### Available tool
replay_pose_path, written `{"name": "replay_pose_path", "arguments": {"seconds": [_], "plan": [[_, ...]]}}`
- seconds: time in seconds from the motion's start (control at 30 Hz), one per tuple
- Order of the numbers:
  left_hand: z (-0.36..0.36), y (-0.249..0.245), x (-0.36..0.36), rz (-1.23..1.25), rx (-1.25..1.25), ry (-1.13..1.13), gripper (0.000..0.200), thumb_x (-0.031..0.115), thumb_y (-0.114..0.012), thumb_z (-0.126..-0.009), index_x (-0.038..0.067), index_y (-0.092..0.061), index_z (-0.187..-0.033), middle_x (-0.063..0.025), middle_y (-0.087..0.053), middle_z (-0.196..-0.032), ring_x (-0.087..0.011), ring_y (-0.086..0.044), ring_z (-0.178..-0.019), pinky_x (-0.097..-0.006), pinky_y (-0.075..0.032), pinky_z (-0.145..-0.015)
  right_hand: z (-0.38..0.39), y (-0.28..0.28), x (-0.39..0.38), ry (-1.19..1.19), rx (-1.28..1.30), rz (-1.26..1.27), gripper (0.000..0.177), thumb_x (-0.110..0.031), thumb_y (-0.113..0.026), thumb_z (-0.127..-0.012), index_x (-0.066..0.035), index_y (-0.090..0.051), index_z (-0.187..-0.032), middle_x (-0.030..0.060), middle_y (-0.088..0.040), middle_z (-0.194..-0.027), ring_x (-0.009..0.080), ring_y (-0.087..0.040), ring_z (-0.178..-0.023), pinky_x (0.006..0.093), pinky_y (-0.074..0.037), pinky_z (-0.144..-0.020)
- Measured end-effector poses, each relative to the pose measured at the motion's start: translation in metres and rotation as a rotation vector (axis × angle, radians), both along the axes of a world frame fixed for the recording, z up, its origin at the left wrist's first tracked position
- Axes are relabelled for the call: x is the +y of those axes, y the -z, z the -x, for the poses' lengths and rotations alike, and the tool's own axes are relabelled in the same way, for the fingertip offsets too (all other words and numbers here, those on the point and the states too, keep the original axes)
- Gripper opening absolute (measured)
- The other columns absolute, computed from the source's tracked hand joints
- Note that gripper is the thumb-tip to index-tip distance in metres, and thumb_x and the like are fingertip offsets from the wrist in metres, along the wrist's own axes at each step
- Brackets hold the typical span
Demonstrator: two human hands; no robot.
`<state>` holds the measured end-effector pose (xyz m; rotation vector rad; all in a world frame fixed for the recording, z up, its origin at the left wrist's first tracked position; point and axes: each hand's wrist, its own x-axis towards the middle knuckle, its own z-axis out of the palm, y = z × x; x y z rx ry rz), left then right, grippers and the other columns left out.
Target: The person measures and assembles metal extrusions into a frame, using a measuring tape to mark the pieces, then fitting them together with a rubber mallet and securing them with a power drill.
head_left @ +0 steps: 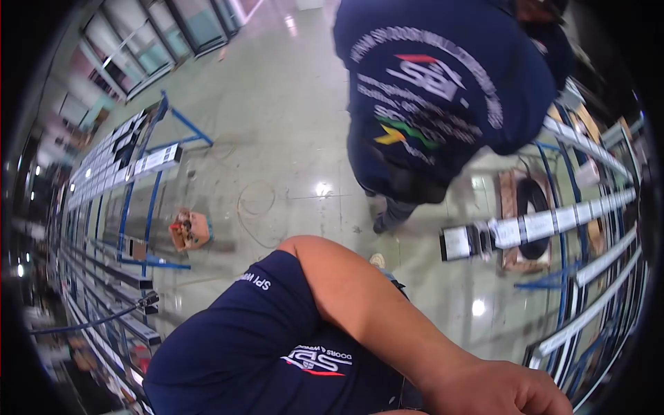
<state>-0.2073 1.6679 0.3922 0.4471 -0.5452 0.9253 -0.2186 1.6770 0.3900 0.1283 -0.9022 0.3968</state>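
My left arm, in a navy sleeve, is bent across the lower part of the view. My left hand (499,391) is at the bottom right edge with its fingers curled; the frame cuts off part of it, and anything inside is hidden. A thin strip of skin shows at the bottom edge beside it, too little to identify. My right hand does not show. Ahead, a co-worker in a navy printed shirt (443,90) stands with their back to me, beside the racks on the right.
Long pale profiles (546,225) lie on a blue-framed rack at the right, one end jutting inward. Another blue rack (155,197) with profiles stands at the left. An open cardboard box (197,229) and a loose hose (240,207) lie on the floor. Glazed frames (128,52) stand behind.
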Motion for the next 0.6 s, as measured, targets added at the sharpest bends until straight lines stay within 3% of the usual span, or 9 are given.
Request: {"name": "replay_pose_path", "arguments": {"seconds": [0.17, 0.23, 0.27, 0.33, 0.4, 0.47, 0.53, 0.57, 0.6], "plan": [[0.098, 0.014, 0.065, -0.080, -0.057, -0.059, 0.030, 0.018, -0.054, -0.106, -0.006, -0.064, -0.121, -0.0098, -0.070, -0.116, -0.0121, -0.066, -0.104, -0.0258, -0.053, -0.086, 0.095, 0.007, 0.053, -0.475, 0.217, -0.192, 0.031, -0.003, -0.050, -0.105, 0.003, -0.051, -0.135, 0.0070, -0.061, -0.127, 0.0069, -0.055, -0.120, 0.0177, -0.043, -0.102], [0.168, -0.013, 0.073, -0.035, -0.054, -0.102, 0.032, 0.018, -0.053, -0.106, -0.007, -0.063, -0.124, -0.0118, -0.068, -0.121, -0.0141, -0.065, -0.108, -0.0276, -0.053, -0.090, 0.140, 0.008, 0.065, -0.318, -0.144, -0.147, 0.029, -0.007, -0.049, -0.106, 0.003, -0.052, -0.133, 0.0050, -0.060, -0.126, 0.0046, -0.053, -0.119, 0.0165, -0.042, -0.100], [0.227, -0.054, 0.079, 0.161, 0.456, 0.061, 0.034, 0.019, -0.051, -0.107, -0.007, -0.061, -0.127, -0.0132, -0.067, -0.124, -0.0160, -0.064, -0.112, -0.0290, -0.052, -0.093, 0.165, 0.008, 0.070, -0.272, -0.267, -0.141, 0.028, -0.009, -0.049, -0.107, 0.002, -0.053, -0.133, 0.0043, -0.060, -0.126, 0.0038, -0.052, -0.119, 0.0161, -0.041, -0.099], [0.295, -0.068, 0.079, 0.379, 0.947, 0.214, 0.037, 0.019, -0.049, -0.107, -0.007, -0.059, -0.131, -0.0147, -0.065, -0.128, -0.0180, -0.063, -0.116, -0.0305, -0.051, -0.096, 0.219, 0.009, 0.074, -0.608, 0.013, -0.268, 0.027, -0.011, -0.047, -0.108, 0.001, -0.054, -0.131, 0.0027, -0.059, -0.125, 0.0021, -0.051, -0.117, 0.0152, -0.040, -0.099], [0.332, -0.031, 0.077, 0.181, 0.636, 0.004, 0.035, 0.021, -0.047, -0.108, -0.007, -0.059, -0.127, -0.0129, -0.065, -0.121, -0.0168, -0.062, -0.111, -0.0306, -0.051, -0.093, 0.276, 0.014, 0.078, -0.803, 0.184, -0.357, 0.027, -0.012, -0.046, -0.109, 0.000, -0.054, -0.131, 0.0016, -0.059, -0.124, 0.0010, -0.049, -0.117, 0.0146, -0.038, -0.099], [0.365, 0.011, 0.072, -0.019, 0.330, -0.139, 0.035, 0.023, -0.046, -0.109, -0.007, -0.059, -0.122, -0.0112, -0.065, -0.114, -0.0156, -0.061, -0.106, -0.0306, -0.050, -0.091, 0.327, 0.034, 0.079, -0.550, -0.100, -0.265, 0.028, -0.013, -0.047, -0.108, 0.000, -0.054, -0.131, 0.0025, -0.059, -0.124, 0.0026, -0.050, -0.116, 0.0166, -0.039, -0.099], [0.402, 0.025, 0.061, -0.216, 0.055, -0.210, 0.035, 0.024, -0.044, -0.109, -0.006, -0.060, -0.118, -0.0095, -0.064, -0.108, -0.0145, -0.061, -0.101, -0.0306, -0.050, -0.088, 0.391, 0.080, 0.086, -0.557, -0.316, -0.211, 0.028, -0.015, -0.049, -0.105, -0.001, -0.056, -0.129, 0.0037, -0.061, -0.122, 0.0054, -0.052, -0.115, 0.0196, -0.040, -0.098], [0.430, 0.019, 0.057, -0.217, 0.074, -0.232, 0.035, 0.029, -0.044, -0.110, -0.004, -0.059, -0.111, -0.0058, -0.060, -0.097, -0.0118, -0.057, -0.091, -0.0287, -0.048, -0.082, 0.422, 0.110, 0.094, -0.585, -0.504, -0.148, 0.028, -0.016, -0.050, -0.104, -0.001, -0.057, -0.128, 0.0043, -0.061, -0.122, 0.0068, -0.053, -0.114, 0.0211, -0.040, -0.097], [0.458, 0.019, 0.057, -0.259, 0.094, -0.310, 0.037, 0.031, -0.044, -0.109, -0.004, -0.059, -0.113, -0.0055, -0.060, -0.098, -0.0115, -0.057, -0.093, -0.0280, -0.048, -0.082, 0.452, 0.148, 0.103, -0.619, -0.763, -0.040, 0.028, -0.017, -0.051, -0.103, -0.001, -0.058, -0.126, 0.0050, -0.062, -0.121, 0.0082, -0.054, -0.113, 0.0227, -0.041, -0.096]]}}
